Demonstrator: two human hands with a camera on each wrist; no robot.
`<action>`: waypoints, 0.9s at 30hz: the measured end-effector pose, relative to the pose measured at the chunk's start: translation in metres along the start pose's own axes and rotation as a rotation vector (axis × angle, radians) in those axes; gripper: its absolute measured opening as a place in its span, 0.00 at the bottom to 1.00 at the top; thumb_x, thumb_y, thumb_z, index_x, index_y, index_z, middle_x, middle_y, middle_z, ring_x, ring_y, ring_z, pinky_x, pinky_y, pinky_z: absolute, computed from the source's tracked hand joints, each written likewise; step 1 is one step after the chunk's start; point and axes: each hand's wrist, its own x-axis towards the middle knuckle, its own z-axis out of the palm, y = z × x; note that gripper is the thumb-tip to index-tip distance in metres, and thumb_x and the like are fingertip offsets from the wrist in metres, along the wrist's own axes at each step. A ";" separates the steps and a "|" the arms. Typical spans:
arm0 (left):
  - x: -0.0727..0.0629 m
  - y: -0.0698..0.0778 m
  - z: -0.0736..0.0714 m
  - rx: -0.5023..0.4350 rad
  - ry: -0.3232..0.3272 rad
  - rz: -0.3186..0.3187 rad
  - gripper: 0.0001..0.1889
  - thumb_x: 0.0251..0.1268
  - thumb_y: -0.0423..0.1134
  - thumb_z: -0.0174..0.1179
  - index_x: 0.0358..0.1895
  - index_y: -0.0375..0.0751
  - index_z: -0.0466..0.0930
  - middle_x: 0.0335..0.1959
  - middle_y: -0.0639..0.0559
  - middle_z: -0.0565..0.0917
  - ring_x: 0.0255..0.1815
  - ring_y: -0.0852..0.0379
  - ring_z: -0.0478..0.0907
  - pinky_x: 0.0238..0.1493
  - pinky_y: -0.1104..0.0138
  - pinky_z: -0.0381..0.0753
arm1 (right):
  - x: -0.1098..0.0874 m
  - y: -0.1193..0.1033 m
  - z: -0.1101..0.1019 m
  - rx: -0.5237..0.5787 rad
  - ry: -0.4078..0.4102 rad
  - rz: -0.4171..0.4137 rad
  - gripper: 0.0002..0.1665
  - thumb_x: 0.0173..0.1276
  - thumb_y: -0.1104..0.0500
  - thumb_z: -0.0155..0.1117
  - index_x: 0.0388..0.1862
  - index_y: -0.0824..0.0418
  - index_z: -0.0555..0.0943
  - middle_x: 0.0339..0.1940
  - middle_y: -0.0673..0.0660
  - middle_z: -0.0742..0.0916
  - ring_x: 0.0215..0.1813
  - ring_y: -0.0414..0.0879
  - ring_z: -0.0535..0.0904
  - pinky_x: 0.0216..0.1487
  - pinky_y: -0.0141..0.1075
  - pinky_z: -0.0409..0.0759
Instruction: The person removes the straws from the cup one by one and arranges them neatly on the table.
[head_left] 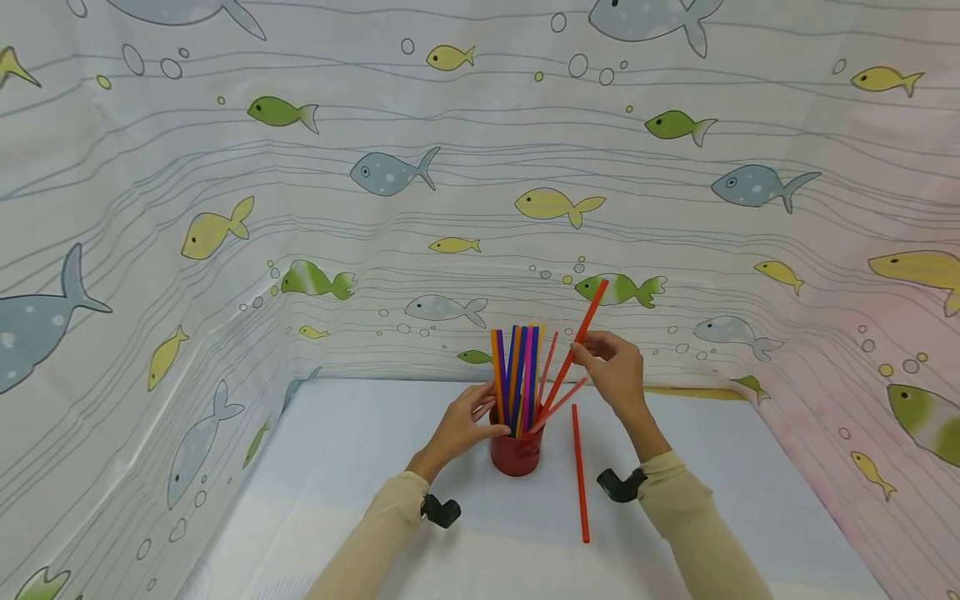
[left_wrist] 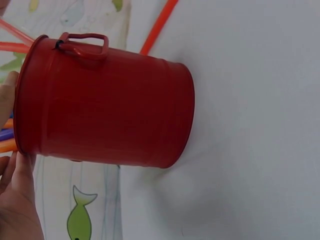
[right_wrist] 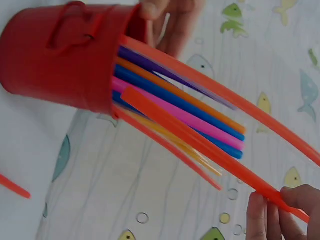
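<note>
A small red metal bucket (head_left: 516, 457) with a wire handle stands on the table, holding several colourful plastic straws (right_wrist: 185, 107) in orange, blue, purple, pink and yellow. My left hand (head_left: 462, 421) grips its rim from the left, thumb at the front and fingers behind. Between the thumb and fingers of my right hand (head_left: 617, 371) is a long red-orange straw (right_wrist: 200, 137), slanting down to the bucket's mouth. Its lower end shows in front of the mouth in the right wrist view. Thinner red straws (head_left: 567, 398) lean out of the bucket on the right.
One loose red straw (head_left: 580, 475) lies on the white table (head_left: 337, 467), right of the bucket. A fish-patterned curtain (head_left: 480, 192) rises behind and along both sides of the table. A black wrist camera (head_left: 621, 485) sits by the right sleeve.
</note>
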 end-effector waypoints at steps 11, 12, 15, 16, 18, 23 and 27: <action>-0.001 0.002 0.000 -0.002 -0.008 -0.005 0.47 0.49 0.41 0.76 0.73 0.35 0.61 0.62 0.45 0.71 0.65 0.49 0.71 0.64 0.59 0.72 | 0.015 0.006 -0.034 -0.067 0.074 0.036 0.19 0.67 0.50 0.68 0.49 0.63 0.84 0.37 0.58 0.89 0.36 0.39 0.85 0.44 0.26 0.80; -0.001 0.002 -0.001 0.003 -0.007 -0.005 0.47 0.49 0.41 0.76 0.73 0.35 0.61 0.62 0.45 0.71 0.65 0.49 0.71 0.63 0.62 0.73 | 0.013 0.010 -0.035 -0.078 0.067 0.052 0.20 0.67 0.50 0.68 0.50 0.63 0.84 0.38 0.58 0.88 0.36 0.40 0.85 0.43 0.25 0.80; -0.001 0.001 -0.001 0.014 -0.004 -0.008 0.47 0.49 0.40 0.76 0.73 0.36 0.61 0.62 0.45 0.71 0.65 0.50 0.71 0.61 0.69 0.73 | 0.009 0.023 -0.034 -0.103 0.041 0.102 0.20 0.67 0.52 0.68 0.51 0.64 0.84 0.39 0.59 0.88 0.37 0.45 0.86 0.38 0.24 0.81; -0.001 0.001 -0.001 0.017 -0.002 -0.010 0.47 0.48 0.40 0.76 0.73 0.36 0.61 0.62 0.46 0.71 0.65 0.50 0.71 0.61 0.70 0.73 | 0.006 0.029 -0.033 -0.107 0.029 0.117 0.20 0.67 0.53 0.67 0.51 0.65 0.84 0.39 0.59 0.88 0.37 0.47 0.86 0.37 0.23 0.81; 0.000 0.001 -0.002 0.028 0.001 -0.010 0.47 0.48 0.41 0.76 0.73 0.37 0.61 0.62 0.47 0.72 0.65 0.51 0.71 0.60 0.72 0.74 | 0.002 0.040 -0.030 -0.110 0.006 0.153 0.19 0.67 0.54 0.67 0.52 0.66 0.84 0.40 0.60 0.88 0.38 0.49 0.86 0.35 0.23 0.82; 0.000 -0.001 -0.001 0.031 0.000 -0.004 0.48 0.48 0.42 0.76 0.73 0.38 0.61 0.61 0.48 0.72 0.65 0.53 0.71 0.60 0.72 0.74 | -0.012 0.065 -0.023 -0.109 -0.050 0.247 0.19 0.68 0.57 0.65 0.53 0.67 0.83 0.41 0.62 0.87 0.38 0.49 0.86 0.35 0.26 0.84; 0.000 -0.002 0.000 0.024 -0.002 0.007 0.48 0.48 0.42 0.76 0.73 0.38 0.61 0.61 0.48 0.72 0.65 0.52 0.71 0.60 0.71 0.73 | -0.025 0.082 -0.017 -0.111 -0.092 0.309 0.19 0.68 0.57 0.65 0.53 0.68 0.82 0.41 0.63 0.87 0.36 0.49 0.87 0.37 0.30 0.85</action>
